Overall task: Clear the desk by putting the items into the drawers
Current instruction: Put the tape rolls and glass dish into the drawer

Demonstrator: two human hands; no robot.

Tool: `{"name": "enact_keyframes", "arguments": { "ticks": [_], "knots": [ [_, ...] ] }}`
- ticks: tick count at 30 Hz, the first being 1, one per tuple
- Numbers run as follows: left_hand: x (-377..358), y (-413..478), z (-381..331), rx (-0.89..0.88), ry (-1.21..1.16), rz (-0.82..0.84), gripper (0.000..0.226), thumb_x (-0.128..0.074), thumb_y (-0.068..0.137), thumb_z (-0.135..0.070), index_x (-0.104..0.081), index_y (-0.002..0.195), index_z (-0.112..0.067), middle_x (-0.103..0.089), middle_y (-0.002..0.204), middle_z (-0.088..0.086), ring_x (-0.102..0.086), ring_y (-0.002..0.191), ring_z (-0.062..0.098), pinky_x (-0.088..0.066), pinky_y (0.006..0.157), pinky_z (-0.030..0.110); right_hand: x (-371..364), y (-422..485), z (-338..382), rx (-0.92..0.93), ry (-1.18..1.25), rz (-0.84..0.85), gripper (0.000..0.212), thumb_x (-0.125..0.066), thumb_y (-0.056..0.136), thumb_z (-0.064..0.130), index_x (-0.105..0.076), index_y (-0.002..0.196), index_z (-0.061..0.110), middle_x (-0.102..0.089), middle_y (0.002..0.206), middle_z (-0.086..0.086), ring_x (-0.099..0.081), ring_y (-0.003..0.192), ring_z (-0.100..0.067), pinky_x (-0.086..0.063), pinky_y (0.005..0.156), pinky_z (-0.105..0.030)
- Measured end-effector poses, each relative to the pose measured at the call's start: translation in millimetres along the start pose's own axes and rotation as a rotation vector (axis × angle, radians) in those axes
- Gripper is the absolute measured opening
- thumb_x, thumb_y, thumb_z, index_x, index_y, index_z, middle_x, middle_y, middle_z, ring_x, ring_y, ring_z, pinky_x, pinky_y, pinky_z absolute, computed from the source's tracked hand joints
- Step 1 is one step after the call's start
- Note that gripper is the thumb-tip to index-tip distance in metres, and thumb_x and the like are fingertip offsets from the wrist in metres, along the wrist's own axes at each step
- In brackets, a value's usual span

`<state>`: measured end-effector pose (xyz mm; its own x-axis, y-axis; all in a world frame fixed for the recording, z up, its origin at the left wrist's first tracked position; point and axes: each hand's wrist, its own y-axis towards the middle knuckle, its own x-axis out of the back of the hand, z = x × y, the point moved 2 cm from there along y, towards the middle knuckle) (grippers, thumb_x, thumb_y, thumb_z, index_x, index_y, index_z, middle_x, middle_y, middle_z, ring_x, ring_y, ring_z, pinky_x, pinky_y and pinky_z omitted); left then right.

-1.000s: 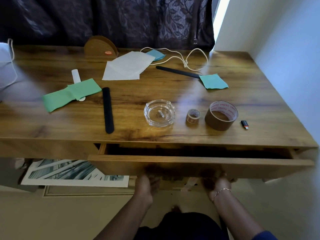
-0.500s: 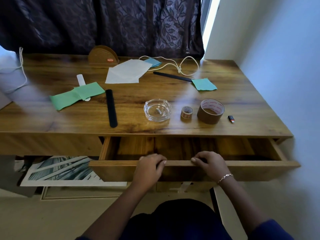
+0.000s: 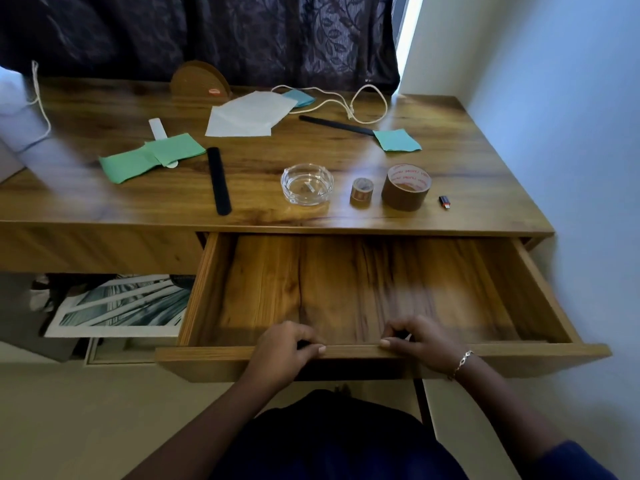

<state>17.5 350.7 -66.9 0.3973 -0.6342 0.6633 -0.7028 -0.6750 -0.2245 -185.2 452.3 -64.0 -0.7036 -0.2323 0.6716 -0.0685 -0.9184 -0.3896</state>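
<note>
Head view: we see our left hand (image 3: 280,351) and right hand (image 3: 419,344) near each other, each with fingers curled over the front rail of the drawer (image 3: 207,355), gripping it. The drawer stands pulled well out below the bench (image 3: 263,216), its wooden floor in view between the side walls. Near the bench's front edge, beyond the hands, stand a glass ashtray (image 3: 307,184), a small tape roll (image 3: 362,192), a large tape roll (image 3: 406,187) and a USB stick (image 3: 445,202). A dark curtain (image 3: 242,36) hangs behind, and a pale wall (image 3: 554,133) rises on the right.
</note>
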Motion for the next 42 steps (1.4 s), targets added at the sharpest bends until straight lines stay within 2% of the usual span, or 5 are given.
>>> {"name": "enact_keyframes", "arguments": {
  "ticks": [13, 26, 32, 37, 42],
  "knots": [
    [-23.1, -59.9, -1.7, -0.014, 0.079, 0.125, 0.014, -0.06, 0.088, -0.027, -0.069, 0.099, -0.025, -0.065, 0.099, -0.012, -0.051, 0.081, -0.006, -0.038, 0.068, 0.007, -49.4, -62.3, -9.7, 0.102, -0.085, -0.068, 0.026, -0.031, 0.069, 0.067, -0.045, 0.071, 0.046, -0.048, 0.08, 0.02, -0.048, 0.076, 0.001, -0.039, 0.067, -0.014],
    [-19.7, -39.6, -5.6, -0.024, 0.143, 0.356, 0.017, -0.062, 0.086, -0.033, -0.069, 0.097, -0.022, -0.067, 0.097, -0.007, -0.06, 0.092, 0.004, -0.05, 0.083, 0.023, -43.8, -61.0, -2.9, 0.044, 0.06, -0.023, 0.01, -0.055, 0.076, 0.054, -0.057, 0.066, 0.054, -0.058, 0.071, 0.024, -0.055, 0.07, 0.002, -0.039, 0.061, -0.009],
    [1.9, 19.9, -41.1, -0.114, -0.073, 0.132, 0.036, -0.054, 0.089, -0.044, -0.057, 0.117, -0.023, -0.061, 0.114, -0.009, -0.056, 0.105, 0.003, -0.046, 0.09, 0.022, 25.6, -15.7, -1.2, 0.009, -0.087, -0.214, 0.018, -0.062, 0.086, 0.02, -0.061, 0.078, 0.035, -0.057, 0.069, 0.022, -0.057, 0.073, 0.001, -0.05, 0.073, -0.022],
    [20.2, 85.0, -87.3, -0.131, -0.412, -0.056, 0.037, -0.047, 0.091, -0.042, -0.055, 0.12, -0.02, -0.059, 0.114, -0.005, -0.054, 0.108, 0.009, -0.044, 0.083, 0.018, 122.8, 39.7, 17.6, 0.071, -0.192, -0.559, 0.01, -0.064, 0.082, 0.01, -0.07, 0.091, 0.01, -0.066, 0.091, -0.001, -0.061, 0.083, -0.016, -0.051, 0.081, -0.031],
    [31.3, 139.2, -131.1, -0.063, -0.644, -0.131, 0.047, -0.035, 0.096, -0.045, -0.045, 0.134, -0.018, -0.048, 0.118, -0.009, -0.043, 0.113, 0.006, -0.035, 0.091, 0.023, 188.3, 93.8, 24.9, 0.022, -0.284, -0.636, 0.044, -0.068, 0.081, 0.02, -0.057, 0.122, 0.01, -0.051, 0.129, -0.008, -0.051, 0.114, -0.027, -0.04, 0.096, -0.035]
  ]
}}
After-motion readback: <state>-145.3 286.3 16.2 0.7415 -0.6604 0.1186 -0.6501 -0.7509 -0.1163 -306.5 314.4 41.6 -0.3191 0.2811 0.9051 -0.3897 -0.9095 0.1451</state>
